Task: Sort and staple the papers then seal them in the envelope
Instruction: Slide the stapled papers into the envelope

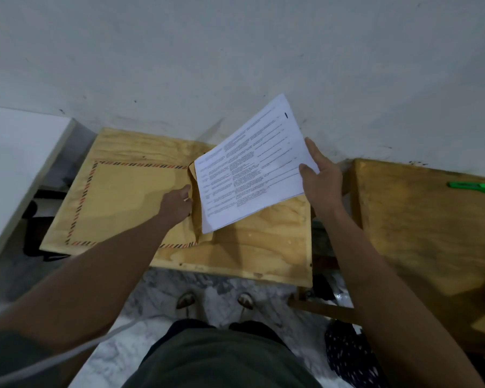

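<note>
Person: stands at the near edge, seen from above; dark green clothing at the bottom, two shoes (216,300) on a grey marbled floor (163,287).
Table: light plywood top (263,233) just beyond the shoes, its far edge against a pale wall (235,51).
Envelope: large, brown, with a red-and-black striped border (123,203); lies flat on the left half of the table, mouth facing right, the mouth edge crumpled and lifted.
Left hand: reaches in from the near left (177,204); fingers closed in a pinch on the envelope at its mouth, holding the edge up. A ring shows on one finger.
Papers: white printed sheets in a stack (249,169), tilted, near-left corner at the envelope mouth, far-right corner raised toward the wall. Whether the corner is inside the mouth cannot be told. A small dark mark sits near the far corner; whether it is a staple cannot be told.
Right hand: comes in from the near right (321,180); grips the papers at their right edge, thumb on top, fingers behind.
Second table: darker wood (417,233), right of the first, a narrow gap between them.
Green item: small, bright green (470,187), on the far part of the second table, well apart from both hands; too blurred to identify.
White surface: flat white panel (14,152) at the far left.
</note>
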